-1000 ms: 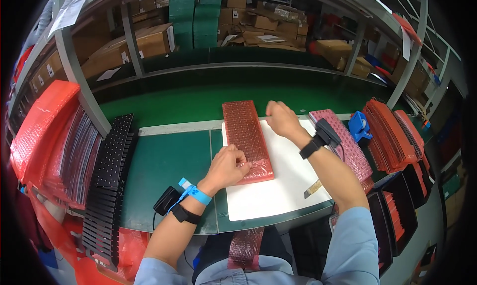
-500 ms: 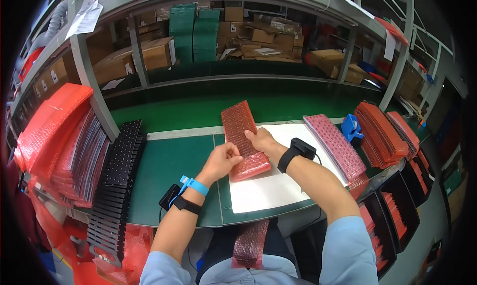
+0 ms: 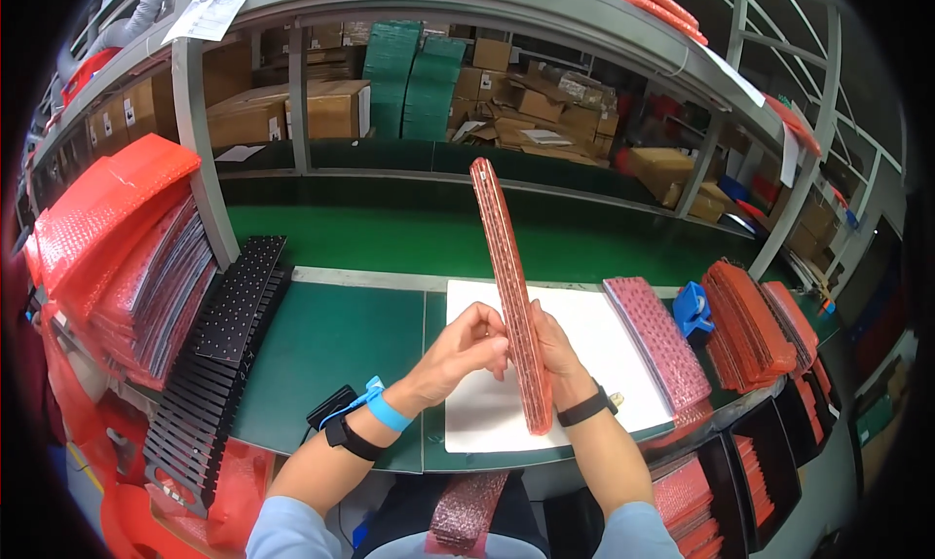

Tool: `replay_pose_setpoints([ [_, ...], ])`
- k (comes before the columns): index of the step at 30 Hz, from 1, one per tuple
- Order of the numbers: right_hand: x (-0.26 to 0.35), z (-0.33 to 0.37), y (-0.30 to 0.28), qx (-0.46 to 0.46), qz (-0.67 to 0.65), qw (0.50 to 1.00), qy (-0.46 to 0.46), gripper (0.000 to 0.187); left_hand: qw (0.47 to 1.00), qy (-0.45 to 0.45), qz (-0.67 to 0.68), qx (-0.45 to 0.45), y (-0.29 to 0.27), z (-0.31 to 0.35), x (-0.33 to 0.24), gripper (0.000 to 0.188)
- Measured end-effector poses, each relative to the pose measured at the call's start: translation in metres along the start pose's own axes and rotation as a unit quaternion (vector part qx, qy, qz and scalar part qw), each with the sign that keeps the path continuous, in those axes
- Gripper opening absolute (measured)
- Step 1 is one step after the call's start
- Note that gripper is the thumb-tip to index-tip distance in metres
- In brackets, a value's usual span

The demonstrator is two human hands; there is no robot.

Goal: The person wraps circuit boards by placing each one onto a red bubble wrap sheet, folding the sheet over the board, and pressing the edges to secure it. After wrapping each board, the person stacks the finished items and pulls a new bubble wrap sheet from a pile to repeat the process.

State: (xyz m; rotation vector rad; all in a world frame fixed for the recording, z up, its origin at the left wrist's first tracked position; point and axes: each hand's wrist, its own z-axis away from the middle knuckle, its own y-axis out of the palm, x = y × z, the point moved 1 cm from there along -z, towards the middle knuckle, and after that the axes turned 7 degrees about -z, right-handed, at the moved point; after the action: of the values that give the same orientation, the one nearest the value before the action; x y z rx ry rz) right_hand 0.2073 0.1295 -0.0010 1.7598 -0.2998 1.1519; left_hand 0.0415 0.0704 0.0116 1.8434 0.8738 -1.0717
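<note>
A flat package in red bubble wrap [image 3: 508, 296] stands on its narrow edge, tilted, above the white sheet [image 3: 506, 413]. My right hand [image 3: 557, 350] grips it from the right side, the fingers partly hidden behind it. Against its left face my left hand [image 3: 463, 350] is curled, thumb and forefinger drawn together; whether something small is between them cannot be made out. A blue band and a black strap circle my left wrist, and a black strap is on the right one. To the right lies a pink bubble-wrapped pack [image 3: 657, 345], beside a blue tape dispenser [image 3: 692, 311].
A black slotted rack [image 3: 219, 374] and a tall stack of red bubble-wrap sleeves [image 3: 127, 257] stand at the left. Red wrapped packs [image 3: 745, 325] are piled at the right, above black bins [image 3: 755, 471]. A metal frame [image 3: 200, 140] rises over the green bench [image 3: 341, 364].
The red package has been turned from its broad face to its narrow edge and raised toward me. My right hand has shifted to its right side; the left hand has followed along its left.
</note>
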Motion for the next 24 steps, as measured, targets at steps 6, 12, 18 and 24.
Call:
replay_pose_setpoints([
  [6,-0.004,0.0,-0.001,-0.032,-0.004,0.999,0.015,0.051,0.999,0.014,-0.041,0.002,0.012,-0.002,0.005,0.034],
  [12,-0.009,0.0,-0.002,-0.061,-0.025,0.998,0.025,0.051,0.999,0.003,-0.042,0.002,0.012,0.001,0.001,0.032],
  [18,-0.01,0.002,0.006,-0.046,-0.008,0.998,0.03,0.052,0.998,0.005,-0.058,0.005,0.007,0.003,0.006,0.028],
  [24,-0.017,-0.002,-0.002,-0.018,-0.021,0.998,0.052,0.053,0.997,-0.002,-0.07,-0.009,0.007,0.007,0.003,0.027],
])
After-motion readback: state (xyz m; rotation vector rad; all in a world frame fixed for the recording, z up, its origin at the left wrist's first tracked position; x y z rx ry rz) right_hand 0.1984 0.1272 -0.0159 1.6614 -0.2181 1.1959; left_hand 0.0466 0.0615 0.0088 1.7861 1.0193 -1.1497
